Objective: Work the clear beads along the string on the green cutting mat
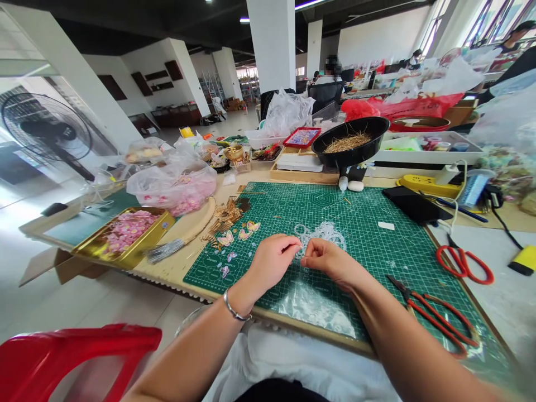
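"What's the biggest thing on that table from where you're standing?"

"The green cutting mat (285, 204), spread from the middle of the view to the lower right. After that, the black bowl (368, 149) of straw-like stalks at upper right of centre, and the golden tray (92, 245) of pink flowers at left."

"And at lower right?"

"Red-handled cutters (407, 296), lying on the mat, points aimed up and left, well apart from both hands."

"How are the hands set?"

"Nearly tip to tip, mid-frame. The left hand (274, 257) has its thumb pressed to its forefinger; the right hand (333, 262) is curled, thumb against finger too. Whether a strand sits in either pinch, I can't tell."

"Where's the clear stuff?"

"The tangle of clear looped strands (326, 231) lies on the mat just beyond them. It's longer side to side. The right hand is nearer, covering its near edge; from the left, it lies off to the right and slightly up."

"Anything smaller?"

"Butterfly pieces (225, 239), left of the left hand, lying near the mat's left edge."
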Demonstrator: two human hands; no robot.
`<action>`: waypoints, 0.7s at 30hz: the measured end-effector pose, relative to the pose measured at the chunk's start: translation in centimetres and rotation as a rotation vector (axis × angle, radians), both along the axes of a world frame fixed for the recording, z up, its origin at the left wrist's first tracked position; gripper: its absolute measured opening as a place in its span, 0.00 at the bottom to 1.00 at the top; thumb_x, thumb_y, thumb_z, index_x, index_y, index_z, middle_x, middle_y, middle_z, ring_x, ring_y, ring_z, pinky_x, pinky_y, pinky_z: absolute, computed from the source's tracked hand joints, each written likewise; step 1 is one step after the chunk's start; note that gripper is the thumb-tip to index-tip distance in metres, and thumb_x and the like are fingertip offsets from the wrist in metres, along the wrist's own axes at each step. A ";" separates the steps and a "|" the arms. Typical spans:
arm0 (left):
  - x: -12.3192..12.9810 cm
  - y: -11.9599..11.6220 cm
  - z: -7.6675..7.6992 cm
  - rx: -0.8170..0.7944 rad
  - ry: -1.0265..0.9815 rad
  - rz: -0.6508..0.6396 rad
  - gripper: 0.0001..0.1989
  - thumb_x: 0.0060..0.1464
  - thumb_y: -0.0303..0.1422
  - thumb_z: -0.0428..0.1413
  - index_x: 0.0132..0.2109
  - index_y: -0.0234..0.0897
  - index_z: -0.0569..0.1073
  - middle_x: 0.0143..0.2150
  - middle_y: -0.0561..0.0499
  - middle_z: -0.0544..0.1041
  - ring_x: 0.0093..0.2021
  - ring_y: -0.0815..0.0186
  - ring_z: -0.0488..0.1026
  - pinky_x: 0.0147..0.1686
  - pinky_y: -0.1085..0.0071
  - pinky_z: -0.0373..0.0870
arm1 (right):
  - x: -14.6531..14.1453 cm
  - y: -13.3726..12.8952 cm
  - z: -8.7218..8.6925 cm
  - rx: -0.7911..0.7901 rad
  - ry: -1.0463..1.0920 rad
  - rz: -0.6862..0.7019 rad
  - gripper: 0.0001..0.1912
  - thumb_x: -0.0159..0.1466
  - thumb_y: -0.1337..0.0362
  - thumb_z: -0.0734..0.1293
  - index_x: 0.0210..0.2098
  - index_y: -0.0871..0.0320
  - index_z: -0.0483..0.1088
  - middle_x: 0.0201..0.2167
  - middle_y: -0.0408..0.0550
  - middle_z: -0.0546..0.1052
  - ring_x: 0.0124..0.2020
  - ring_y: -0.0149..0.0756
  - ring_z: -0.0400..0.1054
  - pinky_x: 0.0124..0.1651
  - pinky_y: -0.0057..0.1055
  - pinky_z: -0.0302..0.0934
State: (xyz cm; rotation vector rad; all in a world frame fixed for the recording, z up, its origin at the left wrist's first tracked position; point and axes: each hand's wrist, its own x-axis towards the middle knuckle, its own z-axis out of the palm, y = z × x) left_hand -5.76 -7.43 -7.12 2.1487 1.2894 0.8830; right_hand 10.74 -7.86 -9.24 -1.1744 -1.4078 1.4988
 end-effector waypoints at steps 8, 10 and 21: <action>0.0 0.1 -0.5 -0.004 -0.041 0.010 0.08 0.56 0.28 0.51 0.35 0.37 0.75 0.27 0.54 0.73 0.29 0.70 0.68 0.30 0.75 0.63 | 0.5 -0.2 0.2 -0.255 0.089 0.160 0.13 0.51 0.56 0.67 0.25 0.59 0.64 0.14 0.34 0.53 0.17 0.23 0.40 0.21 0.27 0.31; -0.1 0.1 -0.6 0.004 -0.044 0.006 0.07 0.56 0.28 0.52 0.35 0.37 0.75 0.29 0.54 0.74 0.29 0.71 0.68 0.31 0.75 0.63 | 0.3 -0.1 0.1 -0.130 -0.001 0.104 0.12 0.49 0.59 0.69 0.23 0.59 0.63 0.15 0.35 0.55 0.18 0.24 0.43 0.22 0.26 0.35; -0.7 0.4 -1.0 0.072 -0.056 -0.001 0.07 0.56 0.27 0.52 0.36 0.37 0.76 0.31 0.53 0.75 0.32 0.70 0.70 0.34 0.74 0.63 | 0.2 -0.5 0.2 -0.302 0.197 0.174 0.17 0.55 0.52 0.69 0.30 0.59 0.63 0.18 0.33 0.53 0.18 0.22 0.39 0.20 0.25 0.30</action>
